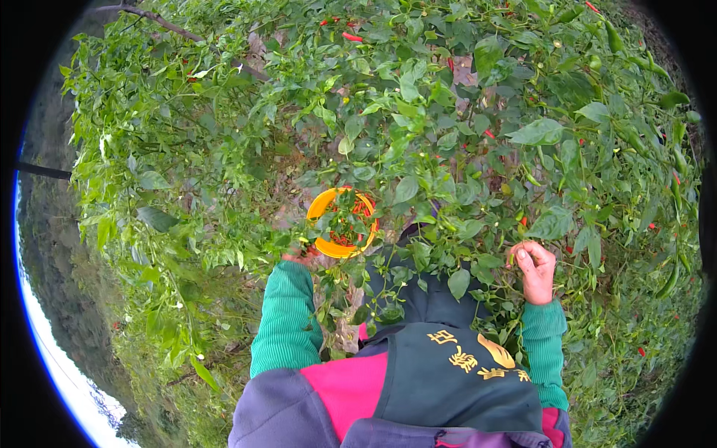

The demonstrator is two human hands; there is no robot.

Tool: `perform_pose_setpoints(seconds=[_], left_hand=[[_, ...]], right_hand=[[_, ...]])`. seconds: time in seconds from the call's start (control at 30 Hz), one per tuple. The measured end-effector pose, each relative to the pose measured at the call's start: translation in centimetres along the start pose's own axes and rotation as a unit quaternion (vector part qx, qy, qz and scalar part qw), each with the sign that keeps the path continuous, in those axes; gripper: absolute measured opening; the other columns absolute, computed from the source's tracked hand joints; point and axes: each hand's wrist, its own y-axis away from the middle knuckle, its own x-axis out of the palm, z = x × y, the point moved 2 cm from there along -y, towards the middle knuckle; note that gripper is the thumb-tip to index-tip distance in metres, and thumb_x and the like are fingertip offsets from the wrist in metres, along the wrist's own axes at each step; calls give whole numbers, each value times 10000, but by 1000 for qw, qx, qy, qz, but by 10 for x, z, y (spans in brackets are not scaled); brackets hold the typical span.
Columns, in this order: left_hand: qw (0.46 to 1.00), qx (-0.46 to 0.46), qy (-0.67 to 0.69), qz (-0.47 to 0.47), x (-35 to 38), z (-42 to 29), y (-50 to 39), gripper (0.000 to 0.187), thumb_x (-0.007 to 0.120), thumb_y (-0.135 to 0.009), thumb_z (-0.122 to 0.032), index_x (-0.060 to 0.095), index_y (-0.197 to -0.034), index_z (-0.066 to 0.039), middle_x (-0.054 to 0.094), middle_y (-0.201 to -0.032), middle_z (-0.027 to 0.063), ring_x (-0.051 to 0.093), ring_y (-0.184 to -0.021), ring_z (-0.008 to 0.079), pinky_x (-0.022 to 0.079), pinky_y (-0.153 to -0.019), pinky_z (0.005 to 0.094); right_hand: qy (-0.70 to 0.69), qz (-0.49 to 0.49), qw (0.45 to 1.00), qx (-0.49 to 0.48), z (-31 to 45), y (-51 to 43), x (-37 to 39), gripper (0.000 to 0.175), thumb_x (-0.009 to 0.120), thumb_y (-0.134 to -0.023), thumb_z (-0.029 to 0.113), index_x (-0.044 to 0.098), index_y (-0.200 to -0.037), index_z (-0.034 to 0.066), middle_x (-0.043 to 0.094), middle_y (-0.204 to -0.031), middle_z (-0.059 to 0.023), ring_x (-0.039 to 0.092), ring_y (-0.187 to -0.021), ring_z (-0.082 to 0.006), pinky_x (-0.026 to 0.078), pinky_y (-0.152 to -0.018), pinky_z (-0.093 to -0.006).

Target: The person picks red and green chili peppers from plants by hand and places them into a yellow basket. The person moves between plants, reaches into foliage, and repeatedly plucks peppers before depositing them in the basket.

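A yellow bucket (320,208) of red chili peppers (358,208) stands low among the chili plants, partly covered by leaves. My left hand (301,255) is just left of the bucket's lower rim, blurred and half hidden by foliage; red shows at its fingers, but its grip is unclear. On the right, my right hand (536,269) is raised at the plants with thumb and fingers pinched together on a small greenish piece, perhaps a chili or stem. A red and green chili (524,220) hangs just above that hand.
Dense chili plants surround me, with red chilies (352,37) at the top and green chilies (669,280) at the right. A bare branch (162,21) crosses the upper left. Stems and leaves overlap my dark apron (425,369) and legs.
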Motion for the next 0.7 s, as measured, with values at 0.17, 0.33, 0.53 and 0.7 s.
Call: perform_pose_setpoints(seconds=[0.17,0.33,0.53,0.7], left_hand=[[998,34,-48,-36,8,-22,-22,164,551,-882,-198,578,-909,-39,591,-821,68,527,-673,150,456,-567,262],[993,75,-76,-42,5,-30,-38,140,569,-865,-171,594,-887,-34,594,-800,55,537,-691,149,442,-583,255],[971,209,-80,80,19,-77,11,112,590,-845,-138,613,-860,-29,596,-774,39,548,-711,148,426,-603,248],[800,483,-356,25,110,-208,193,79,565,-834,-52,598,-801,11,592,-786,54,532,-715,150,416,-631,286]], right_hand=[[1,-16,1000,10,2,0,-2,211,580,-886,158,559,-792,-30,565,-767,-81,507,-649,-139,442,-605,-287],[-17,-8,1000,20,2,1,-4,205,621,-869,177,584,-812,-17,585,-783,-63,504,-693,-118,465,-651,-291],[140,-14,986,-88,3,16,-6,111,640,-829,88,624,-865,-16,619,-757,-63,574,-681,-158,468,-647,-299],[197,61,962,-178,9,23,12,83,632,-796,66,623,-834,-7,603,-808,-129,584,-721,-296,470,-644,-379]])
